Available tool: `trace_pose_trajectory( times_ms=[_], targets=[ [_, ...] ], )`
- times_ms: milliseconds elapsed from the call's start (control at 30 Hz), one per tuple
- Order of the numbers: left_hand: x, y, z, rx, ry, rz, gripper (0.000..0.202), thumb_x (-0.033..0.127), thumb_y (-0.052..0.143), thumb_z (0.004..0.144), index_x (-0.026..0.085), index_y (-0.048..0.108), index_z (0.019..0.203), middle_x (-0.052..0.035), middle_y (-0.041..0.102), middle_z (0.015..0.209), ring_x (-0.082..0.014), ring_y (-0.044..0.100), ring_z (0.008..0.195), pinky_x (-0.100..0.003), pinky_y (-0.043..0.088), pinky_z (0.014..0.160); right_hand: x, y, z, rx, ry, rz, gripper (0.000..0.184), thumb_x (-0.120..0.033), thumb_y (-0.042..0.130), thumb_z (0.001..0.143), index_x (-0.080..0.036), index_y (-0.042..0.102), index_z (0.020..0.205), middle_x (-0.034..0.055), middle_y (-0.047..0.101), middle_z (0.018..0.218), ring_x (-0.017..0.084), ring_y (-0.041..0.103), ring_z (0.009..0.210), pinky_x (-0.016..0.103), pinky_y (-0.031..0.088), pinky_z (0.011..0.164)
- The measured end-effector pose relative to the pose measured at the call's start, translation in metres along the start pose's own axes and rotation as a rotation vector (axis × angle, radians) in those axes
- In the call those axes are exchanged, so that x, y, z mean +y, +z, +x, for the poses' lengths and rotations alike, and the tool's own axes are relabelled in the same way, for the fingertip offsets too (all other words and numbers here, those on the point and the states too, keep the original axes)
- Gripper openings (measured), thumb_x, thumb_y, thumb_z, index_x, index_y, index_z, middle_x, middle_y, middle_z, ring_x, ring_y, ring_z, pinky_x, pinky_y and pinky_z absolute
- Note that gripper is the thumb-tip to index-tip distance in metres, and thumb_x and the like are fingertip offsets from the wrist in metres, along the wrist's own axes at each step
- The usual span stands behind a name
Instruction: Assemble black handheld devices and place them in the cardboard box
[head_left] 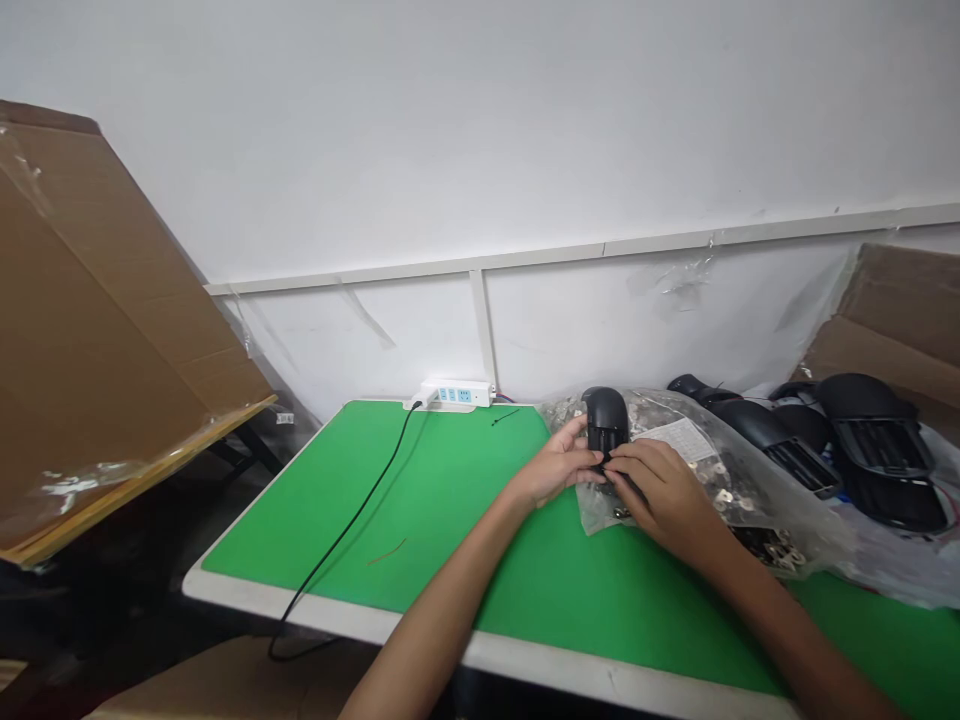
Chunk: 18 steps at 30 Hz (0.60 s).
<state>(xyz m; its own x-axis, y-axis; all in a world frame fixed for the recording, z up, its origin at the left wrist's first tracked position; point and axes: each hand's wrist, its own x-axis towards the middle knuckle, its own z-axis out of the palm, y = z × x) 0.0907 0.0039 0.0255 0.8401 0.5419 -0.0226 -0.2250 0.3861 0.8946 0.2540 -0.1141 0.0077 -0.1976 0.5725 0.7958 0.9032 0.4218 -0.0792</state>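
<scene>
At the far left, around 9 o'clock from the hands, a large brown corrugated cardboard sheet (97, 330) leans at a tilt beside the table. Across the green table with a white edge (277, 500) runs a thin black power cable (350, 520), leading toward a white power strip with blue sockets (456, 393) at about 11 o'clock, against the wall. The left hand (551, 465) and the right hand (660, 490) meet mid-table, both clasping a domed black plastic housing (606, 420). Their fingers hide its lower end. Its long axis stands roughly upright in view, with the dome toward 12 o'clock from the grip. The right hand lies across the lower end, and the left hand presses against its side. Under and behind them sits a clear plastic bag of small metal pieces (720, 480) with a white paper label (682, 440). At about 3 o'clock, a pile of black slotted plastic housings (877, 450) lies before a brown cardboard flap (892, 320).
</scene>
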Motion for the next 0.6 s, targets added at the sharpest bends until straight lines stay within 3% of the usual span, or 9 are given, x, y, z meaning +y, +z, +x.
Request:
trace_pose_trajectory(
  times_ms=[333,600],
  targets=[
    [-0.0023,-0.0003,0.0012,-0.029,0.005,0.047,0.076,0.021,0.089,0.072,0.024,0.057,0.142,-0.0011,0.07,0.095,-0.0121,0.069,0.077,-0.025,0.058,0.075,0.0001,-0.0019,-0.0001,-0.027,0.008,-0.027,0.013,-0.018,0.06,0.101,-0.021,0.071,0.106,0.0101,0.073,0.105,0.027,0.065,0.1,0.047,0.055,0.091],
    [-0.0031,0.0009,0.0003,-0.03,0.005,0.052,0.078,0.023,0.091,0.073,0.024,0.057,0.144,-0.0021,0.072,0.098,-0.0124,0.07,0.079,-0.027,0.058,0.08,0.0006,-0.0011,-0.0006,-0.052,0.014,-0.012,0.014,-0.019,0.059,0.102,-0.021,0.072,0.105,0.01,0.072,0.105,0.027,0.064,0.102,0.047,0.055,0.09]
  ],
)
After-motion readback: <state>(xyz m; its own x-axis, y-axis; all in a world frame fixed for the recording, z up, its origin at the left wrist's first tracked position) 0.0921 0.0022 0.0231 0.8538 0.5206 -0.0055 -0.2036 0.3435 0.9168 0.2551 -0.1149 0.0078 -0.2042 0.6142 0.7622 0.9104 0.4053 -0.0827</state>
